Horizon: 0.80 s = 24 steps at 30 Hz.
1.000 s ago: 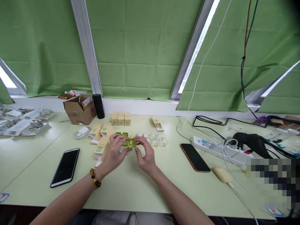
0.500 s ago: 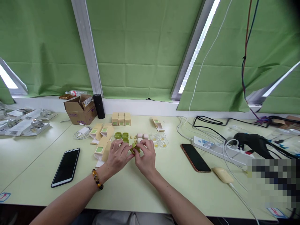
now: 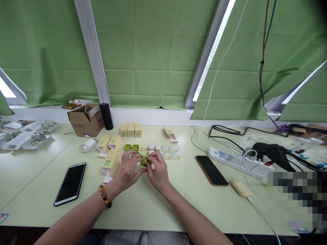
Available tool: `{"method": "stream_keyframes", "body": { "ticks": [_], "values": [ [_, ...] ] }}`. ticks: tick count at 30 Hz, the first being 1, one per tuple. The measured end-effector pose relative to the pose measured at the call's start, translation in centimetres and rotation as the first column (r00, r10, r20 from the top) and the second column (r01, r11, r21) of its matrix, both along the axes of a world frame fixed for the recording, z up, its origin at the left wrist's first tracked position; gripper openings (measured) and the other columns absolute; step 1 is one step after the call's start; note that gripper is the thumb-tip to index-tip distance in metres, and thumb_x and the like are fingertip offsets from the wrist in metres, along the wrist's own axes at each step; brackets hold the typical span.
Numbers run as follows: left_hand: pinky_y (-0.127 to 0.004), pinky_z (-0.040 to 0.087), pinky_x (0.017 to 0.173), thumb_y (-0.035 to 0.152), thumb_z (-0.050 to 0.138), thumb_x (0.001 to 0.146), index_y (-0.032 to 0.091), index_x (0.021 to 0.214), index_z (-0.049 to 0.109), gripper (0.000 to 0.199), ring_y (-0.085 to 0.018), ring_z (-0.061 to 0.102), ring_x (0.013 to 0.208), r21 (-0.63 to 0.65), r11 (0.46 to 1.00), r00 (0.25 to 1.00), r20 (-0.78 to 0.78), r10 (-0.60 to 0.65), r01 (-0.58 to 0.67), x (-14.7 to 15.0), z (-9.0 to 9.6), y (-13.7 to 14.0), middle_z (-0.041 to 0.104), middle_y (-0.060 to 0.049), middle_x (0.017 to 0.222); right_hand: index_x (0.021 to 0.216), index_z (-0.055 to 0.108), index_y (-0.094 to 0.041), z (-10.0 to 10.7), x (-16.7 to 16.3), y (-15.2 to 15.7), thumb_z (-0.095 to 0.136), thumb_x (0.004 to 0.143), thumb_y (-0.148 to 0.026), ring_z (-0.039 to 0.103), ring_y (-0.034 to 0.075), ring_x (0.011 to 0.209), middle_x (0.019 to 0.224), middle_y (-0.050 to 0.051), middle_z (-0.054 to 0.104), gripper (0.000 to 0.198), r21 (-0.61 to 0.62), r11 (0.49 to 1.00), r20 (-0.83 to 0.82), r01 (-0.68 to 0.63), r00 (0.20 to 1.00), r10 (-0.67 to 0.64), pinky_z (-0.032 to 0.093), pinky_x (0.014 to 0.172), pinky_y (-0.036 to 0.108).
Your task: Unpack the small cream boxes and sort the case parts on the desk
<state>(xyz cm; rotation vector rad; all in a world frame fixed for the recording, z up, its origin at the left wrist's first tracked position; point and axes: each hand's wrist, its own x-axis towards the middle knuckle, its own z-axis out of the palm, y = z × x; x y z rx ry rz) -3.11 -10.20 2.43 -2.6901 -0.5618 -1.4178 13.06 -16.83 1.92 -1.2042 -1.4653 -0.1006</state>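
A small olive-green plastic cup-like piece [image 3: 143,161] is pinched between my two hands, just above the table. My left hand [image 3: 128,167] grips its left side with the fingertips; my right hand [image 3: 158,170] closes on its right side. Fingers hide part of the piece, so its exact shape is unclear. Just behind my left hand sit small square green cups [image 3: 135,147], partly covered. Tiny yellow pieces [image 3: 144,149] lie beside them. Past my right hand are pale pink cylinders [image 3: 154,148] and several clear plastic holders [image 3: 171,152] with yellow spots.
Opened small cartons [image 3: 109,160] lie left of my hands, with closed cartons [image 3: 131,130] behind and a flattened one [image 3: 170,135] farther right. Phones lie on both sides [image 3: 70,183] [image 3: 211,170]. A power strip [image 3: 237,162] with cables runs along the right; a cardboard box [image 3: 86,120] stands back left.
The green piece has turned slightly between my fingers, and both hands stay on it. The whole view has shifted a little; the other things lie as before.
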Motion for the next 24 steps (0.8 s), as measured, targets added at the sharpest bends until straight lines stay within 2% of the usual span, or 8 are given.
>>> {"method": "stream_keyframes", "body": {
  "ticks": [3, 7, 12, 16, 24],
  "values": [
    [-0.051, 0.045, 0.104, 0.021, 0.07, 0.092, 0.022, 0.122, 0.063, 0.03, -0.032, 0.058, 0.121, -0.018, 1.0, 1.0, -0.006, -0.006, 0.006, -0.12, 0.11, -0.05, 0.073, -0.011, 0.116, 0.097, 0.07, -0.021, -0.03, 0.35, 0.07, 0.051, 0.096, -0.008, 0.06, 0.02, 0.085, 0.097, 0.008, 0.055, 0.024, 0.038, 0.999, 0.116, -0.005, 0.993, 0.0, 0.056, 0.071, 0.034],
    [-0.051, 0.043, 0.105, 0.018, 0.068, 0.092, 0.025, 0.135, 0.062, 0.044, -0.033, 0.055, 0.121, -0.001, 0.998, 0.996, -0.058, 0.07, -0.07, -0.12, 0.26, -0.13, 0.072, -0.011, 0.119, 0.1, 0.071, -0.022, 0.01, 0.56, 0.05, 0.05, 0.097, -0.008, 0.059, 0.02, 0.084, 0.095, 0.009, 0.056, 0.025, 0.053, 0.999, 0.191, -0.01, 0.982, -0.001, 0.055, 0.069, 0.034],
    [-0.05, 0.043, 0.103, 0.02, 0.071, 0.091, 0.026, 0.13, 0.065, 0.04, -0.033, 0.052, 0.117, 0.034, 0.994, 0.994, -0.026, 0.106, -0.105, -0.05, 0.27, -0.03, 0.07, -0.011, 0.117, 0.104, 0.072, -0.023, 0.0, 0.69, 0.02, 0.051, 0.097, -0.01, 0.06, 0.022, 0.086, 0.098, 0.01, 0.059, 0.025, 0.05, 0.999, 0.214, 0.001, 0.977, -0.012, 0.054, 0.069, 0.035],
    [-0.05, 0.041, 0.101, 0.023, 0.073, 0.09, 0.028, 0.129, 0.067, 0.04, -0.033, 0.052, 0.114, 0.059, 0.989, 0.991, -0.019, 0.134, -0.133, -0.14, 0.28, 0.03, 0.071, -0.011, 0.114, 0.095, 0.072, -0.024, 0.17, 0.73, -0.02, 0.054, 0.096, -0.011, 0.056, 0.023, 0.084, 0.088, 0.008, 0.059, 0.022, 0.096, 0.99, 0.272, 0.104, 0.954, -0.127, 0.048, 0.066, 0.034],
    [-0.047, 0.039, 0.099, 0.027, 0.072, 0.092, 0.025, 0.125, 0.068, 0.034, -0.031, 0.054, 0.107, 0.051, 0.986, 0.986, -0.035, 0.162, -0.16, 0.02, 0.19, 0.08, 0.074, -0.009, 0.103, 0.086, 0.07, -0.024, 0.54, 0.71, 0.09, 0.05, 0.099, -0.012, 0.048, 0.021, 0.072, 0.076, 0.005, 0.057, 0.027, 0.104, 0.984, 0.345, 0.142, 0.923, -0.169, 0.037, 0.061, 0.034]
  ]
}}
